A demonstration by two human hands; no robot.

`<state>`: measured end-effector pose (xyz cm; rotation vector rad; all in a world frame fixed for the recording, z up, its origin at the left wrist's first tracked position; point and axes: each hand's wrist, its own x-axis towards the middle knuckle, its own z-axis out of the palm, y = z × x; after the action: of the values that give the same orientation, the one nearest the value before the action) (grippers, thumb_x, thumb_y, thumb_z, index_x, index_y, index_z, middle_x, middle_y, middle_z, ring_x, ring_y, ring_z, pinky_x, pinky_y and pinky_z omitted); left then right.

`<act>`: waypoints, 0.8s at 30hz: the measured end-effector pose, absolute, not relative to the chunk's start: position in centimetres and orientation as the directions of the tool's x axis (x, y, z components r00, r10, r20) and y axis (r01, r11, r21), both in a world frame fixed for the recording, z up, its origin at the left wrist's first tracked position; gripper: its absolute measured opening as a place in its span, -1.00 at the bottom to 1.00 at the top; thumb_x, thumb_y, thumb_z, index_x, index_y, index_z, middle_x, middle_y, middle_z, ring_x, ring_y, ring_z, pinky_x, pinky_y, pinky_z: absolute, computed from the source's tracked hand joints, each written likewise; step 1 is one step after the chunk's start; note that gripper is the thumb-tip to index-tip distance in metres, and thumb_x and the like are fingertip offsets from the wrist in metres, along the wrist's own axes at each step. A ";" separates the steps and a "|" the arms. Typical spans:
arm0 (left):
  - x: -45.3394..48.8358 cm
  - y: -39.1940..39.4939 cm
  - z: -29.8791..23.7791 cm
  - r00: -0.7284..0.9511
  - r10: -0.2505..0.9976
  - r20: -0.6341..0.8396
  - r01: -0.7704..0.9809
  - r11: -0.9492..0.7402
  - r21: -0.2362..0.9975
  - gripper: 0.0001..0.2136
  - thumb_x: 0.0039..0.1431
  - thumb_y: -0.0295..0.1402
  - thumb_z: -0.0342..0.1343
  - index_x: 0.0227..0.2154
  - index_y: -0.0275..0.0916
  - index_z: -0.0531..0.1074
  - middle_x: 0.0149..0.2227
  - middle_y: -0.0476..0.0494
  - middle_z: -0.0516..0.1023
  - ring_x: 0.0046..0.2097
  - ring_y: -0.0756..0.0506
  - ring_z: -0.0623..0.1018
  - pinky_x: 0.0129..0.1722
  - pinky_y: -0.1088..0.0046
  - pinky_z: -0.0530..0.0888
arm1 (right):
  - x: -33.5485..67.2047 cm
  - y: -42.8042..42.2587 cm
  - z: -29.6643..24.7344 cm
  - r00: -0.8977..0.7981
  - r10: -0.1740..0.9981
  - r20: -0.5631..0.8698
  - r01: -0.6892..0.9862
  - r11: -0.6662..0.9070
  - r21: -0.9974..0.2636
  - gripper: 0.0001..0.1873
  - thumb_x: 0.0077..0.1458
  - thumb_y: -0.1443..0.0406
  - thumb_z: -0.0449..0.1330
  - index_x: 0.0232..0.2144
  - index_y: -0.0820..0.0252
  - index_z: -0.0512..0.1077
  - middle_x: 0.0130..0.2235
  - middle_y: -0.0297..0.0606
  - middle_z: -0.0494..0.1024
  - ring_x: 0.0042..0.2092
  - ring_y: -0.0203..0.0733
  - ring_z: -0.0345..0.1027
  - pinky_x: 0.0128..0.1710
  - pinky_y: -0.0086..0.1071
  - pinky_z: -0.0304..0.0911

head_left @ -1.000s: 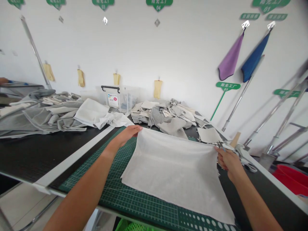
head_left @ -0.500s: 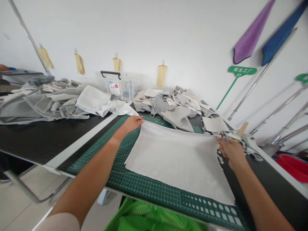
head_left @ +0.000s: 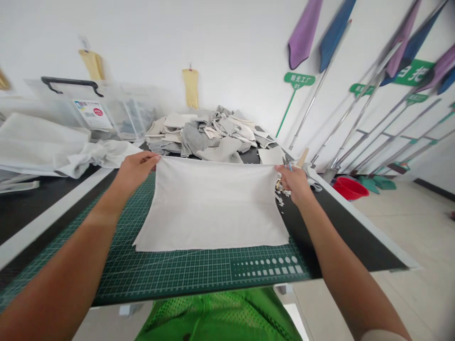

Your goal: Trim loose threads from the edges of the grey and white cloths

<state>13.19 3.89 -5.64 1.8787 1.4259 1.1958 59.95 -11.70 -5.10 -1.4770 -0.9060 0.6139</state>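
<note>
A pale grey-white sheet of cloth [head_left: 213, 208] lies spread on a green cutting mat [head_left: 185, 272] on the black table. My left hand [head_left: 137, 168] pinches the cloth's far left corner. At the far right corner, my right hand [head_left: 293, 182] grips the cloth and also holds a pair of scissors [head_left: 280, 183], whose handles show under the fingers. Both arms reach forward over the mat.
A heap of grey and cream cloth scraps [head_left: 209, 135] lies behind the sheet. White folded fabric [head_left: 53, 151] and a clear plastic box [head_left: 92, 109] stand at the left. Mops lean on the right wall beside a red basin [head_left: 350, 188]. A green mesh basket [head_left: 216, 317] sits below the table's front edge.
The camera has swung right and closer, so the sheet lies squarer before me. Both hands keep hold of the far corners and have drawn the cloth a little toward me.
</note>
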 end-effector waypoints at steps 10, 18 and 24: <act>13.8 0.6 -0.8 0.025 0.823 0.567 0.481 -0.507 0.715 -0.69 0.27 -0.10 0.11 -0.13 -0.21 0.56 -0.27 -0.10 0.59 -0.29 -0.04 0.51 -0.29 0.38 0.46 | 58.2 -14.2 -1.1 0.531 0.824 0.200 0.093 0.178 -0.980 -0.64 -0.06 0.15 0.43 -0.37 0.20 0.36 -0.66 -0.62 0.00 -0.67 -0.50 -0.22 -0.72 -0.53 -0.32; 12.5 -5.4 9.2 -0.131 0.599 0.790 0.419 -0.689 0.592 -0.71 0.30 -0.04 0.09 -0.10 -0.07 0.52 -0.21 -0.02 0.55 -0.24 -0.04 0.53 -0.21 0.30 0.51 | 56.7 -17.6 7.8 0.430 0.819 0.381 0.127 0.363 -0.923 -0.72 0.09 0.20 0.39 -0.34 0.20 0.37 -0.58 -0.57 -0.08 -0.60 -0.48 -0.26 -0.64 -0.43 -0.37; 15.1 -12.0 12.1 0.338 0.709 0.619 0.243 -0.701 0.671 -0.77 0.34 -0.09 0.05 -0.19 -0.02 0.56 0.05 -0.02 0.54 0.13 -0.18 0.51 0.11 0.14 0.48 | 51.5 -20.4 11.6 0.203 0.940 0.273 0.050 0.268 -0.962 -0.53 0.15 0.13 0.35 -0.53 0.14 0.15 -0.55 -0.56 -0.16 -0.57 -0.45 -0.32 -0.62 -0.42 -0.31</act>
<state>15.05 -12.00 12.12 2.1423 0.8331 1.3379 51.47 -20.38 11.59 -1.1128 -1.1880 0.8458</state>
